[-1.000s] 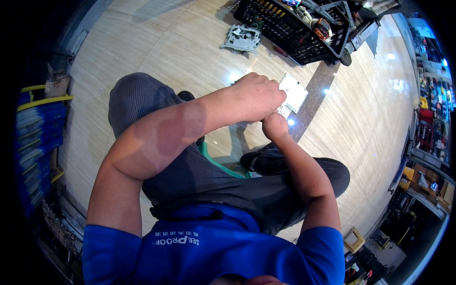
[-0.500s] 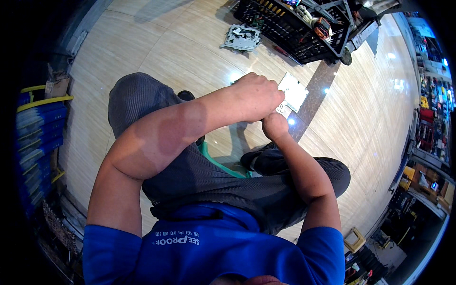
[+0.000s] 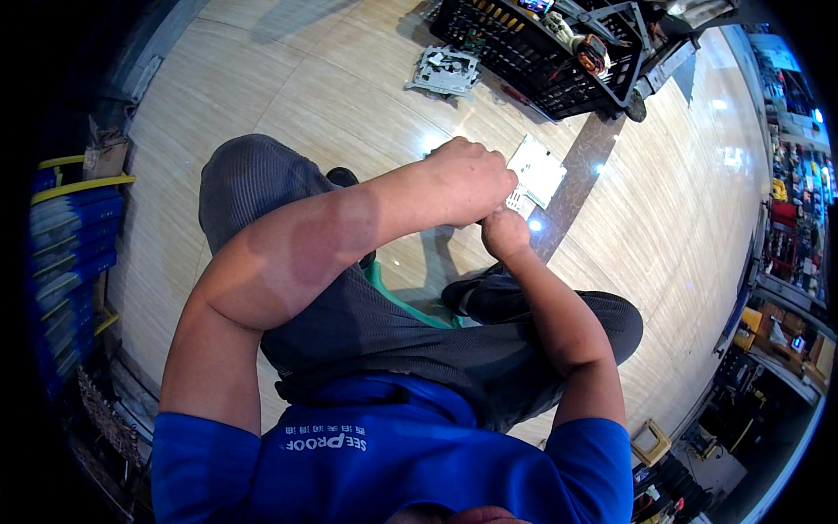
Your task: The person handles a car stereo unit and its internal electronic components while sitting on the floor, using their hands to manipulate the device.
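A thin white metal plate (image 3: 539, 173) with small slots near its lower end shows just beyond my hands, above a dark floor strip. My right hand (image 3: 504, 234) is closed at the plate's near end and appears to grip it; its fingertips are out of sight. My left hand (image 3: 471, 182) reaches across from the left, back uppermost, fingers curled closed. It lies against the plate's left side and over the tips of my right hand. What the left fingers hold is hidden beneath them.
A black plastic basket (image 3: 532, 77) of tools and cables stands on the tiled floor beyond. Beside it lies a silvery disc-drive-like mechanism (image 3: 443, 72). Blue bins (image 3: 74, 249) stand left; crowded shelves (image 3: 790, 218) line the right. A green seat edge (image 3: 406, 301) shows below me.
My left hand has shifted slightly left, and the white plate has tilted or slid a little the same way. My right hand has hardly moved.
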Demonstrator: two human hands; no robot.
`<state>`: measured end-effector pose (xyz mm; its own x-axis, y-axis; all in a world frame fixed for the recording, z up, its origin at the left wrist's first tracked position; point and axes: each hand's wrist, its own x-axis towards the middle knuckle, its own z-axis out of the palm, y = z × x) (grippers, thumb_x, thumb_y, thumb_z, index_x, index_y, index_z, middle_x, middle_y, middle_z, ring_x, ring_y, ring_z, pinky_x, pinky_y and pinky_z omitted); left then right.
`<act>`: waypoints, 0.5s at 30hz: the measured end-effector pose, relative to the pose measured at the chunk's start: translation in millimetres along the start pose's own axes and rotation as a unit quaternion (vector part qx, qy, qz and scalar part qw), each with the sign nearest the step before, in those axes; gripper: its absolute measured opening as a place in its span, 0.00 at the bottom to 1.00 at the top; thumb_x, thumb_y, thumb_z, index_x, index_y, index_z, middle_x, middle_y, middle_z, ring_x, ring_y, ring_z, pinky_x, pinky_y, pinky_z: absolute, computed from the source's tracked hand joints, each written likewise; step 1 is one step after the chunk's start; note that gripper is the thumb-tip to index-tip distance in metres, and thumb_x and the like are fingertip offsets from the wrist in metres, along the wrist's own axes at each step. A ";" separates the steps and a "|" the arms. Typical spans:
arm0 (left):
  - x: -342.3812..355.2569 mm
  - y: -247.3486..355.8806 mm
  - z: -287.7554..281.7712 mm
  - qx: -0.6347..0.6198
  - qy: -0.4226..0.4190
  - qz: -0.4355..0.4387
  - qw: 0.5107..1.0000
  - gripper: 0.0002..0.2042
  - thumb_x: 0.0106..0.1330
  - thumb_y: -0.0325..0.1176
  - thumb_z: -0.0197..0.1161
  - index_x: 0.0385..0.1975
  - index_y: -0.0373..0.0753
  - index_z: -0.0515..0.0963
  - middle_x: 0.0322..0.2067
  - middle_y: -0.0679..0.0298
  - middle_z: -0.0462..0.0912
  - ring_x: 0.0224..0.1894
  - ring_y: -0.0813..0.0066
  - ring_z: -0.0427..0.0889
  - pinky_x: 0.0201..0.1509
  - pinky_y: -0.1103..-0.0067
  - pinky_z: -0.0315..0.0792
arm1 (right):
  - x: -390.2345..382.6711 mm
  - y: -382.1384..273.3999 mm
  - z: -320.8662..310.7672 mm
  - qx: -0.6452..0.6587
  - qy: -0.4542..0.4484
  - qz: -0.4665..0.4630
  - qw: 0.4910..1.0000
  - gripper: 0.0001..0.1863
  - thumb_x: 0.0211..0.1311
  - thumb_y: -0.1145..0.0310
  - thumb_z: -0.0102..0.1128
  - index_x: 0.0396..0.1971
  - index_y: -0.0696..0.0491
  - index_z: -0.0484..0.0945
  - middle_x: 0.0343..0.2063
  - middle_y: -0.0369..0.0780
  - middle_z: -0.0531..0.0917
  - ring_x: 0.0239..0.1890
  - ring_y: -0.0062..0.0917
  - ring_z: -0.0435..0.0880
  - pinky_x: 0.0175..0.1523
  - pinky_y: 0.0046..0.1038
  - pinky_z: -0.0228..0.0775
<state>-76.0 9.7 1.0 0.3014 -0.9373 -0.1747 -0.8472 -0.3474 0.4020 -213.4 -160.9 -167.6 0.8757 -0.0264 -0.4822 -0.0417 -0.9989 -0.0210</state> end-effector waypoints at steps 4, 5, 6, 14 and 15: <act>0.1 -1.2 0.1 -0.005 -0.003 0.000 1.000 0.14 0.63 0.40 0.67 0.42 0.38 0.81 0.40 0.52 0.84 0.45 0.53 0.85 0.49 0.63 0.77 | 0.2 0.7 0.3 0.006 0.001 0.003 1.000 0.13 0.69 0.68 0.46 0.44 0.54 0.79 0.39 0.48 0.83 0.38 0.40 0.88 0.41 0.38 0.82; -0.3 -1.4 0.4 -0.005 -0.004 -0.001 1.000 0.14 0.63 0.40 0.67 0.42 0.38 0.81 0.40 0.52 0.84 0.45 0.53 0.85 0.49 0.63 0.77 | -0.7 -0.3 -1.2 0.008 0.002 0.003 1.000 0.14 0.69 0.68 0.46 0.45 0.54 0.79 0.39 0.48 0.83 0.38 0.40 0.88 0.41 0.38 0.81; -0.7 -1.7 0.7 -0.008 0.000 0.001 1.000 0.14 0.63 0.40 0.67 0.42 0.38 0.81 0.40 0.53 0.84 0.45 0.53 0.85 0.49 0.63 0.77 | -1.1 -1.5 -2.8 0.008 0.001 0.002 1.000 0.14 0.69 0.68 0.46 0.45 0.54 0.79 0.39 0.48 0.83 0.38 0.40 0.88 0.41 0.38 0.81; 0.7 -0.2 0.2 -0.007 -0.007 -0.002 1.000 0.14 0.62 0.41 0.67 0.41 0.38 0.81 0.40 0.52 0.84 0.45 0.53 0.85 0.49 0.63 0.78 | -0.2 1.4 3.3 0.006 0.010 -0.004 1.000 0.13 0.68 0.68 0.47 0.44 0.54 0.79 0.38 0.47 0.84 0.37 0.39 0.88 0.41 0.38 0.82; 0.3 -0.4 1.1 -0.008 -0.005 -0.003 1.000 0.14 0.62 0.41 0.68 0.41 0.38 0.81 0.40 0.52 0.84 0.45 0.53 0.85 0.49 0.63 0.78 | 0.0 1.2 3.9 0.005 0.010 -0.004 1.000 0.13 0.68 0.68 0.47 0.44 0.54 0.79 0.38 0.47 0.84 0.37 0.39 0.88 0.41 0.38 0.82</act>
<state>-76.1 9.7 -0.2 0.3024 -0.9349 -0.1855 -0.8385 -0.3535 0.4147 -215.3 -161.9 -171.1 0.8858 -0.0186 -0.4638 -0.0392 -0.9986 -0.0348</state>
